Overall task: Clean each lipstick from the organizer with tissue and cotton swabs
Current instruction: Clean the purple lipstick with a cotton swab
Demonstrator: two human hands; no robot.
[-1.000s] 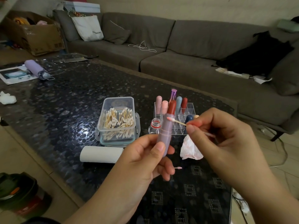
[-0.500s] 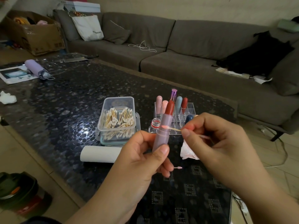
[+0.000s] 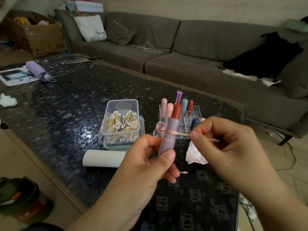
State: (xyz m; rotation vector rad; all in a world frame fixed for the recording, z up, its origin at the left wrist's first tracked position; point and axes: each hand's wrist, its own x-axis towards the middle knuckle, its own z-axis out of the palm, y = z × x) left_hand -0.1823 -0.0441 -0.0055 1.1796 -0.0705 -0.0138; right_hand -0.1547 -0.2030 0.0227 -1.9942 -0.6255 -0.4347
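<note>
Left hand (image 3: 146, 161) is curled around a lipstick (image 3: 168, 135), thumb and fingers gripping the lilac tube low down so it stands nearly upright with its red-brown cap on top. Right hand (image 3: 228, 144), just to the right of it, pinches a cotton swab (image 3: 180, 133) between thumb and fingertips; the swab lies roughly level, and its pink-stained tip touches the tube just above the left hand's fingers. Beneath both hands runs the dark pebbled counter (image 3: 66, 117). Beyond the left hand sits a clear box of cotton swabs (image 3: 121, 123), with a tissue roll (image 3: 104, 158) lying on its side just left of that hand. Beyond the right hand stands the clear organizer (image 3: 188, 121), holding several capped lipsticks upright; a small open clear bottle (image 3: 160, 130) stands just beside it. Under the right hand lies a crumpled, pink-stained tissue (image 3: 195, 155), and a used swab (image 3: 183, 172) rests on the counter below the left fingers.
</note>
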